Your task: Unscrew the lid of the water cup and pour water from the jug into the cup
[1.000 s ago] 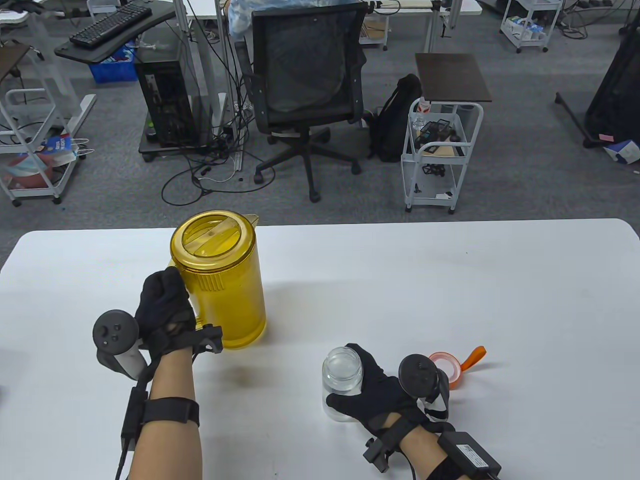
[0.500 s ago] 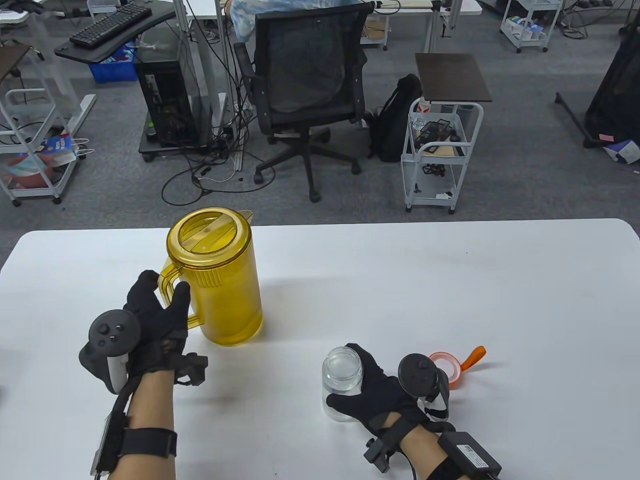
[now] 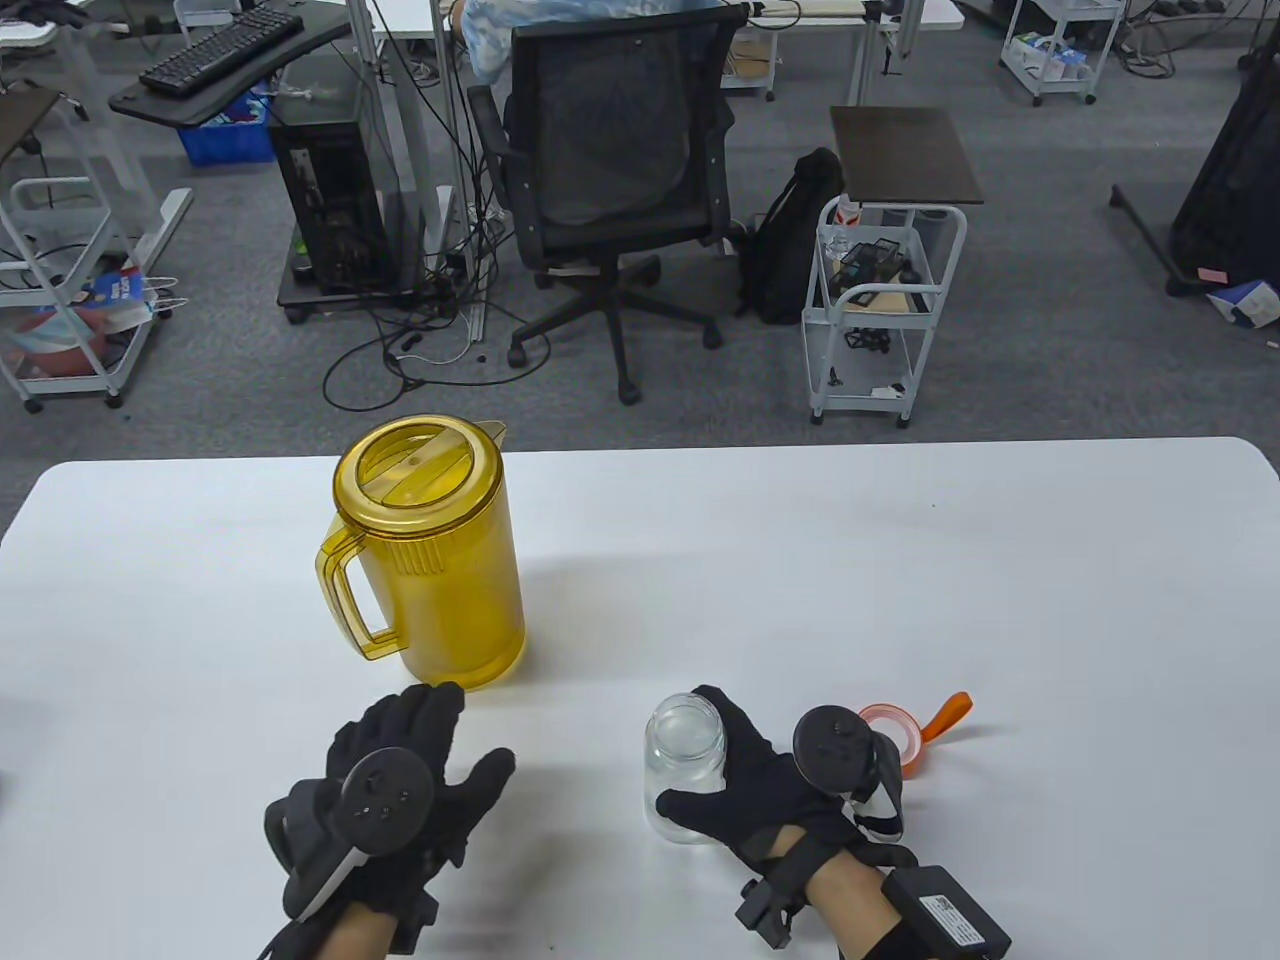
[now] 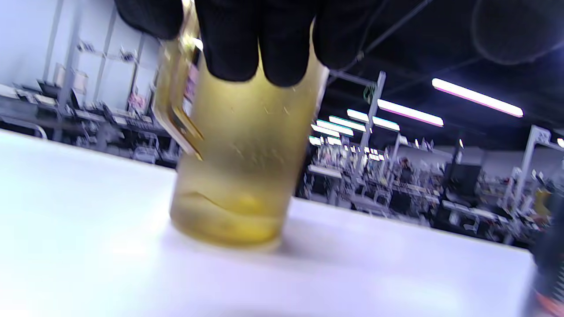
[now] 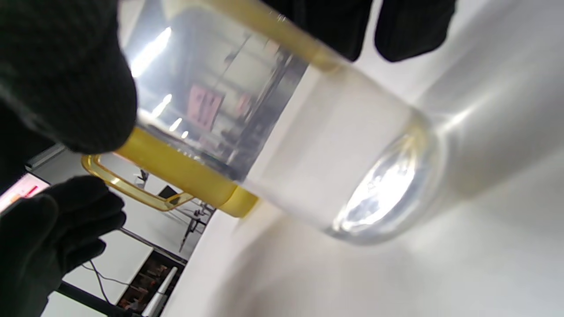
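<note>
The yellow see-through jug stands upright with its lid on at the table's left, its handle facing left; in the left wrist view the jug is close ahead. My left hand lies in front of the jug with fingers spread, holding nothing. The clear water cup stands lidless near the front edge, and my right hand grips it from the right. In the right wrist view the cup fills the frame. Its orange-and-white lid lies on the table just behind the right hand.
The white table reaches to a rounded far edge. Beyond it stand a black office chair, a white wire trolley and desks on grey carpet. The lid's orange strap points right.
My left hand has let go of the jug handle and drawn back toward the front edge, opening its fingers. The jug stays standing. The right hand and cup have not moved.
</note>
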`<state>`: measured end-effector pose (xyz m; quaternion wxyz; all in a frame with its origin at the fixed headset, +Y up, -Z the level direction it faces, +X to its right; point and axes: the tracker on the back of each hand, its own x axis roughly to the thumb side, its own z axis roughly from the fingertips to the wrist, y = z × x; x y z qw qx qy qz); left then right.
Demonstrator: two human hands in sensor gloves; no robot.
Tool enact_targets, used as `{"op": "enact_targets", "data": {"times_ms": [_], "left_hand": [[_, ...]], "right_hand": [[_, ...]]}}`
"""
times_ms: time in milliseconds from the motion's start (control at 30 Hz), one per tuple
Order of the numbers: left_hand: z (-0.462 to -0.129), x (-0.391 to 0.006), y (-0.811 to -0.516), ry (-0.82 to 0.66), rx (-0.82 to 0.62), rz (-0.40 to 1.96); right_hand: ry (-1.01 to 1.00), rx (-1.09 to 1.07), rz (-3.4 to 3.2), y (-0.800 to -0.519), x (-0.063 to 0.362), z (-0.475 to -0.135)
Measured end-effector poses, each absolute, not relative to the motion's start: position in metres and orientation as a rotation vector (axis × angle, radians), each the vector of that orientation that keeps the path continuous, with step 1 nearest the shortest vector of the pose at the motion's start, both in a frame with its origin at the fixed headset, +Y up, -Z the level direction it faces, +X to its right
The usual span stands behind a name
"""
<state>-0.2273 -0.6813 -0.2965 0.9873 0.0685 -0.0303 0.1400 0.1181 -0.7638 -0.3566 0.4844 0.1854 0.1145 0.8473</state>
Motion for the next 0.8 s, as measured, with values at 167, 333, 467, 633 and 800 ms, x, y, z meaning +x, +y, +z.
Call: {"op": "enact_targets", "data": {"times_ms": [167, 333, 467, 633, 800], "left_hand": [[-0.302, -0.215, -0.698, -0.106, 0.044, 0.267], [-0.304, -0.215, -0.711, -0.124, 0.015, 0.275], [-0.304, -0.217, -0.713, -0.140, 0.032, 0.247], [-0.306, -0.222, -0.714, -0.140, 0.050, 0.239], [-0.309, -0.228, -0.721, -0.117, 0.036, 0.237]], "right_hand": [[0.321, 0.450, 2.248, -0.746, 0.137, -0.351], [0.295, 0.446, 2.545, -0.722, 0.169, -0.341], [-0.082, 0.507, 2.796, -0.707, 0.198, -0.321], [-0.254, 0.505, 2.853, -0.709, 0.224, -0.307], [-0.250, 0.512, 2.859, -0.718, 0.232, -0.303]]}}
